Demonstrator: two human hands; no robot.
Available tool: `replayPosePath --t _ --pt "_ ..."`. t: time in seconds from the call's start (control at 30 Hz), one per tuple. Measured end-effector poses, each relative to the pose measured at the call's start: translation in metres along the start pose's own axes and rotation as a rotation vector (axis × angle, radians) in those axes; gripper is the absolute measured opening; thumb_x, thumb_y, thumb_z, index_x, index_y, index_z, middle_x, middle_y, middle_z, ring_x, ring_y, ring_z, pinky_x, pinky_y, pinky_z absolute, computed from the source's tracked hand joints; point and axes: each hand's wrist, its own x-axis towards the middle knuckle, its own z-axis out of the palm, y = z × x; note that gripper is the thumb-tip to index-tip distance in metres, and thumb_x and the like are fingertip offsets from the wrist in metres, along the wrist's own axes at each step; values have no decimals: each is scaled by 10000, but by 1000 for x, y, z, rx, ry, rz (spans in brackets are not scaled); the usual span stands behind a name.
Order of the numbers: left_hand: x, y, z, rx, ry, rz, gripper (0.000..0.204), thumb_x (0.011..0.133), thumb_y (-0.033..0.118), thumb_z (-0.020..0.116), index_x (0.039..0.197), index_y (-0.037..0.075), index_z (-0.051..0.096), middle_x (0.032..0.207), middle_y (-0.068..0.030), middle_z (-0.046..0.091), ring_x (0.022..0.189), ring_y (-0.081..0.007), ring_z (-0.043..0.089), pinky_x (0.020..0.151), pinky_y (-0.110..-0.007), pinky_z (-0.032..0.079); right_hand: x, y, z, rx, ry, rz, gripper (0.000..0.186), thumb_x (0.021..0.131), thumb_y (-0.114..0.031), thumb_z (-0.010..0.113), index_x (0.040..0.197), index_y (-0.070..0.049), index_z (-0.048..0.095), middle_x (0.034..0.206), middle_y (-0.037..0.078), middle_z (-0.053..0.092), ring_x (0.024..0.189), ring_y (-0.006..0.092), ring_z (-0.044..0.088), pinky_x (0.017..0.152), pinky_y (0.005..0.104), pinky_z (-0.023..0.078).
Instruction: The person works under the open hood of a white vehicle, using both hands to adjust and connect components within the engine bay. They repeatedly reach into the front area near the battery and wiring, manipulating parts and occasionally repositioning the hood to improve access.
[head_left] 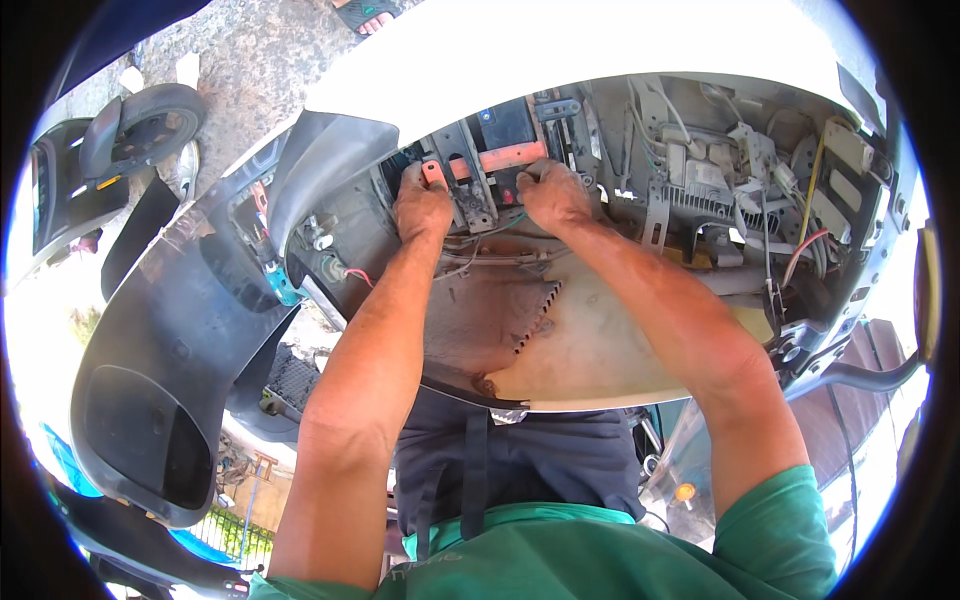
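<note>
An orange-red bar lies across the metal brackets inside an opened vehicle body, in front of a dark box with blue spots. A bracket strip crosses over it. My left hand is closed at the bar's left end, where a short orange-red piece with a hole shows beside the fingers. Just below the right end, my right hand is closed with its fingers curled in. Whatever sits between those fingers is hidden. Both forearms reach in over a stained, pale panel.
Wiring and a finned grey unit fill the compartment's right side. A large dark body panel curves along the left. Near it is a teal tool, partly hidden. A scooter wheel and a person's sandalled foot show farther off.
</note>
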Motion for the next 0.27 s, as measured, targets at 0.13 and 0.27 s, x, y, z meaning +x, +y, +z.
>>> replayPosePath --t 0.13,0.27 --pt "-1 1 3 51 28 1 365 968 272 604 1299 118 579 1166 -188 705 1118 -370 667 949 -445 519 0 13 -21 -88 -30 2 346 881 -379 651 1099 -127 744 1118 187 720 1095 382 665 970 464 514" --pt "-1 3 0 0 28 -16 508 938 291 648 1380 87 504 1193 -227 693 1136 -375 659 980 -457 508 1 7 -40 -105 3 18 396 876 -402 676 1116 -94 741 1129 194 719 1104 371 668 977 445 516"
